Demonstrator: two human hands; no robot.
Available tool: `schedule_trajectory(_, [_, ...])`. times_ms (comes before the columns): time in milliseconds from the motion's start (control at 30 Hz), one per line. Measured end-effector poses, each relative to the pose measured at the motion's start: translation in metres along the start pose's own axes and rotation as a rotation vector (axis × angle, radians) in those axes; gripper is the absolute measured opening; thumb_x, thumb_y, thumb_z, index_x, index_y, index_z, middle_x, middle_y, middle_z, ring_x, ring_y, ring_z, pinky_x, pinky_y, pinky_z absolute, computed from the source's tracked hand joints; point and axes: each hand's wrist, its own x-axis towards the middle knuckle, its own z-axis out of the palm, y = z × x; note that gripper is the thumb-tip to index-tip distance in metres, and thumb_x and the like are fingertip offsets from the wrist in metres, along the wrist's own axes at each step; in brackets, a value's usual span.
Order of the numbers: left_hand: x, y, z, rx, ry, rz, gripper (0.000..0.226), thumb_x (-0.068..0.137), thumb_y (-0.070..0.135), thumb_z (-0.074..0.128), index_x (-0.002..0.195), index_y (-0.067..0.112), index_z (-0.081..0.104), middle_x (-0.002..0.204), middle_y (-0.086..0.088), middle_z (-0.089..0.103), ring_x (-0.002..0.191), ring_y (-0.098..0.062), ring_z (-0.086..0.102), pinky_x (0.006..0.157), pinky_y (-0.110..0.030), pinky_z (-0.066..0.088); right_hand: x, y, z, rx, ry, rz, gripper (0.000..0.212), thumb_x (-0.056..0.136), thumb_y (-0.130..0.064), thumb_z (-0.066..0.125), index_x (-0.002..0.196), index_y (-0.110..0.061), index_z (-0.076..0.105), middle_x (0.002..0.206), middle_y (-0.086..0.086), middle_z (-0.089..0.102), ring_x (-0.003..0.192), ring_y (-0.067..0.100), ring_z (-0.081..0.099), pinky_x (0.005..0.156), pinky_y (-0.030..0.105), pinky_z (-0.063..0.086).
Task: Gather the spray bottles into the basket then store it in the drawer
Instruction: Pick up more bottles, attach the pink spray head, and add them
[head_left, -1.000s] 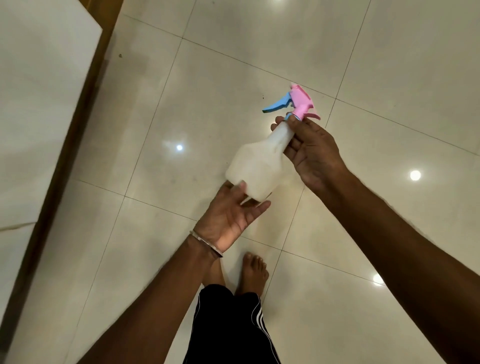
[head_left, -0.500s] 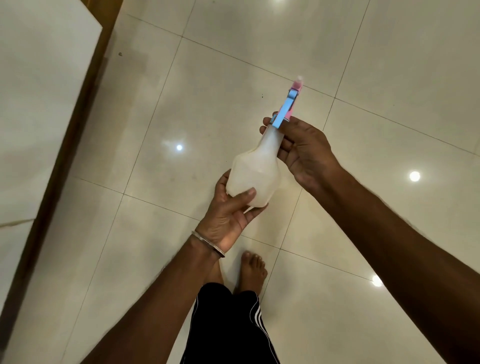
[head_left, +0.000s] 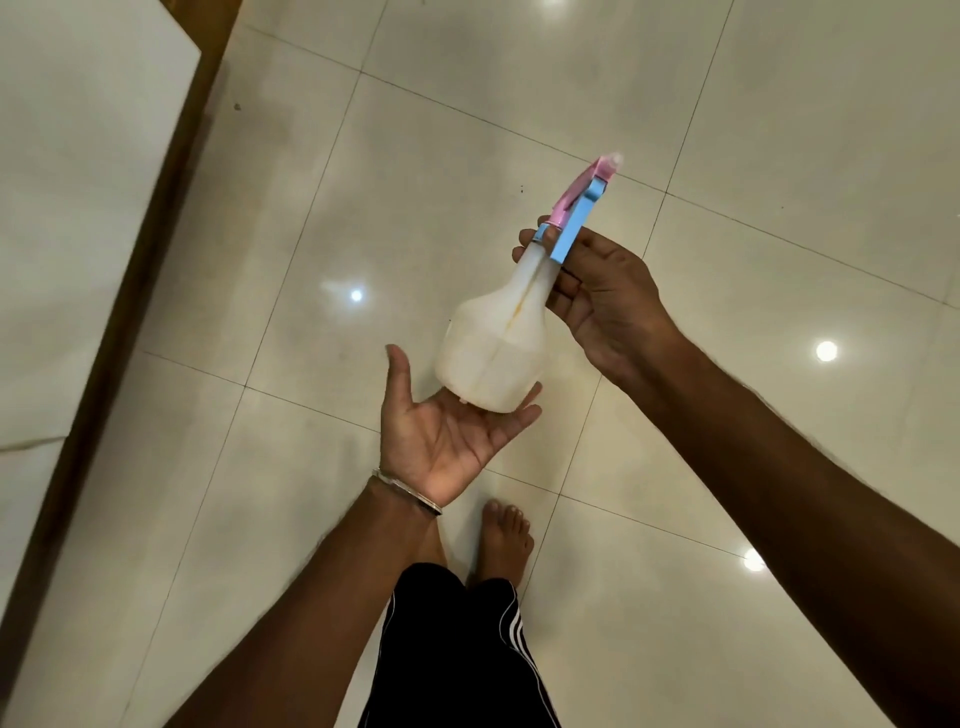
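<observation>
spray bottle tilted, nozzle up-right — right hand grips its neck, flat left hand under base

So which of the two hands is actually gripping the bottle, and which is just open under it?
The right hand grips the spray bottle, fingers curled round its neck below the trigger. The left hand lies palm up, fingers straight, under the base.

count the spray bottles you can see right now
1. The spray bottle is held in the air: the right hand grips its neck, the open left hand supports its base. Others may be out of view.
</observation>
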Motion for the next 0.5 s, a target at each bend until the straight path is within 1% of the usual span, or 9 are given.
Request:
schedule_trajectory(33, [-0.001,0.001,-0.001,-0.02,-0.029,-0.084,0.099,0.074,0.076,0.054,0.143,0.007,0.038,0.147,-0.028,0.039,0.132,-0.048,0.041,0.106,-0.058,0.039,0.0,0.0,0.0,-0.003,-0.006,0.0,0.023,0.092,-0.006,0.065,0.115,0.0,0.067,0.111,0.017,0.073,0.099,0.027,0.072,0.083,0.036,0.06])
schedule_trajectory(67, [-0.001,0.002,0.0,0.001,-0.052,-0.141,0.098,0.077,0.076,0.05,0.144,0.005,0.037,0.147,-0.03,0.038,0.13,-0.047,0.045,0.102,-0.053,0.046,0.0,0.0,0.0,-0.005,-0.006,0.001,0.023,0.093,-0.007,0.065,0.114,0.0,0.067,0.111,0.017,0.073,0.1,0.027,0.072,0.083,0.036,0.06])
schedule_trajectory(100, [-0.002,0.002,0.002,0.033,-0.06,-0.16,0.093,0.079,0.071,0.053,0.142,0.004,0.039,0.146,-0.03,0.038,0.126,-0.046,0.05,0.096,-0.049,0.052,0.001,0.0,0.0,0.0,0.001,0.004,0.022,0.093,-0.007,0.065,0.113,-0.001,0.068,0.111,0.017,0.073,0.1,0.027,0.072,0.083,0.036,0.06])
schedule_trajectory(133, [-0.002,0.002,0.005,0.051,-0.056,-0.136,0.087,0.078,0.062,0.062,0.14,0.004,0.043,0.145,-0.029,0.041,0.122,-0.045,0.054,0.091,-0.046,0.055,0.002,0.001,0.0,0.015,0.014,0.01,0.02,0.093,-0.009,0.066,0.111,-0.002,0.069,0.111,0.016,0.073,0.1,0.027,0.072,0.084,0.036,0.06])
schedule_trajectory(200, [-0.001,-0.002,0.01,0.071,-0.045,-0.008,0.077,0.07,0.039,0.081,0.132,0.005,0.052,0.141,-0.025,0.048,0.123,-0.047,0.052,0.091,-0.048,0.055,0.003,0.003,0.001,0.067,0.047,0.022,0.016,0.092,-0.011,0.068,0.107,-0.005,0.071,0.109,0.015,0.074,0.098,0.025,0.073,0.082,0.035,0.06])
schedule_trajectory(267, [0.001,-0.011,0.013,0.153,-0.006,0.138,0.074,0.062,0.022,0.089,0.125,0.007,0.053,0.135,-0.019,0.055,0.124,-0.044,0.052,0.093,-0.054,0.052,0.003,0.007,0.003,0.09,0.082,0.022,0.016,0.09,-0.012,0.07,0.104,-0.005,0.073,0.103,0.012,0.076,0.094,0.021,0.075,0.079,0.033,0.06])
schedule_trajectory(333, [0.003,-0.017,0.014,0.216,0.045,0.211,0.075,0.058,0.016,0.091,0.122,0.011,0.053,0.128,-0.015,0.06,0.119,-0.037,0.059,0.094,-0.055,0.05,0.003,0.01,0.004,0.078,0.112,0.012,0.018,0.088,-0.013,0.073,0.104,-0.004,0.074,0.1,0.01,0.076,0.092,0.02,0.075,0.077,0.032,0.061])
schedule_trajectory(400, [0.004,-0.017,0.01,0.16,0.038,0.183,0.076,0.065,0.026,0.087,0.13,0.011,0.05,0.135,-0.015,0.056,0.124,-0.037,0.055,0.099,-0.057,0.046,0.005,0.01,0.003,0.07,0.114,-0.002,0.015,0.088,-0.013,0.073,0.1,-0.006,0.075,0.101,0.011,0.077,0.092,0.021,0.075,0.079,0.033,0.061])
schedule_trajectory(500, [0.001,-0.008,0.005,0.002,-0.077,-0.062,0.091,0.079,0.064,0.06,0.146,0.008,0.037,0.149,-0.026,0.036,0.135,-0.048,0.038,0.109,-0.052,0.038,0.005,0.01,0.004,0.057,0.038,-0.011,0.011,0.09,-0.013,0.07,0.099,-0.009,0.075,0.106,0.013,0.076,0.096,0.024,0.074,0.083,0.035,0.06])
